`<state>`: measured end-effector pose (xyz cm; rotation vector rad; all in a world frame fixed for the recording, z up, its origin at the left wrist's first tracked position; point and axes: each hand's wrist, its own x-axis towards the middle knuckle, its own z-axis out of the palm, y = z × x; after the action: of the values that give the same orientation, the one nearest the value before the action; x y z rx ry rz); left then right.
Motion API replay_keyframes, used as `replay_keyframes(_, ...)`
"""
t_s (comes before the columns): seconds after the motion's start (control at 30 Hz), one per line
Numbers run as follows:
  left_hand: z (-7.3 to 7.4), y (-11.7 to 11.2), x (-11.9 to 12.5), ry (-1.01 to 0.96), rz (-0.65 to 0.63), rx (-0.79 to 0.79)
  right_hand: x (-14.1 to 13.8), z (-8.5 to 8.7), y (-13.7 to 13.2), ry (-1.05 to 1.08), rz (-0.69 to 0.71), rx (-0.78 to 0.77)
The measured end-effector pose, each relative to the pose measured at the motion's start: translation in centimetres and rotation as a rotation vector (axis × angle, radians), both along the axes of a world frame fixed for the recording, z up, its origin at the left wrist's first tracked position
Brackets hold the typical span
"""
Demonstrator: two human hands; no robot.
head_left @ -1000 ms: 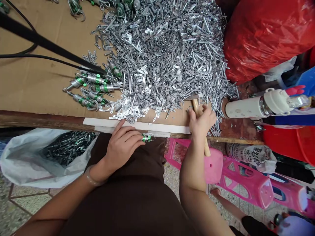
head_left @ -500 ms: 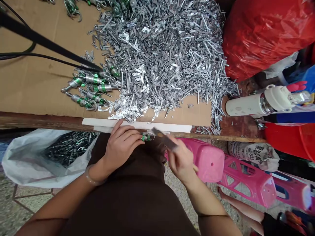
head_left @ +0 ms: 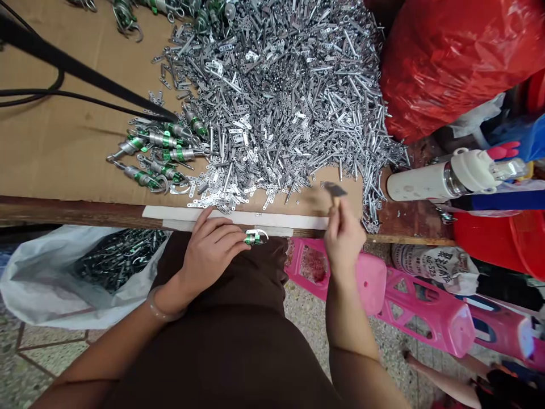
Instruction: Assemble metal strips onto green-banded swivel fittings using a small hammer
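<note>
My left hand (head_left: 215,247) is closed on a small green and silver metal fitting with a curved hook (head_left: 255,237), held at the table's front edge by the white strip (head_left: 293,218). To the right, my right hand (head_left: 346,236) grips the handle of a hammer (head_left: 335,192), its blurred head raised over the bare cardboard. Beyond both hands lies a big heap of small metal plates and pins (head_left: 276,102). Several similar green and silver fittings (head_left: 164,153) rest left of the heap.
A black stand and cables (head_left: 106,85) cross the left side. At right are a white bottle (head_left: 426,182) and a red bag (head_left: 464,62). Below the table stand a white sack of metal parts (head_left: 42,278) and pink stools (head_left: 426,312). Another person's leg (head_left: 438,375) shows lower right.
My right hand has lifted the hammer away from the fitting, up and to the right over the cardboard. The left hand keeps its hold in the same place.
</note>
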<state>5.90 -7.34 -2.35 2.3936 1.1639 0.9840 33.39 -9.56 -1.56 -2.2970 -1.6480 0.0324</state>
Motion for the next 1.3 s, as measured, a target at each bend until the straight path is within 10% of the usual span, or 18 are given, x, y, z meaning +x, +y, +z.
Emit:
replay_keyframes(0.23, -0.1, 0.3, 0.0, 0.04, -0.047, -0.026, 1.2, -0.2, 6.1, -0.111, -0.044, 0.107)
replay_keyframes(0.5, 0.8, 0.5, -0.2, 0.021, -0.105, 0.09, -5.0, 2.9, 7.8, 0.015, 0.794, -0.135)
replay_keyframes(0.73, 1.3, 0.2, -0.6, -0.022, -0.121, 0.029, -5.5, 2.6, 9.8, -0.141, 0.997, -0.287)
replay_keyframes(1.0, 1.8, -0.2, -0.6, -0.062, -0.079, 0.046, -6.8, 3.1, 5.1, 0.202, 0.8, -0.148)
replay_keyframes(1.3, 2.8, -0.5, -0.5, -0.118, -0.105, 0.003, -8.8, 4.6, -0.4, 0.477, 0.937, -0.005)
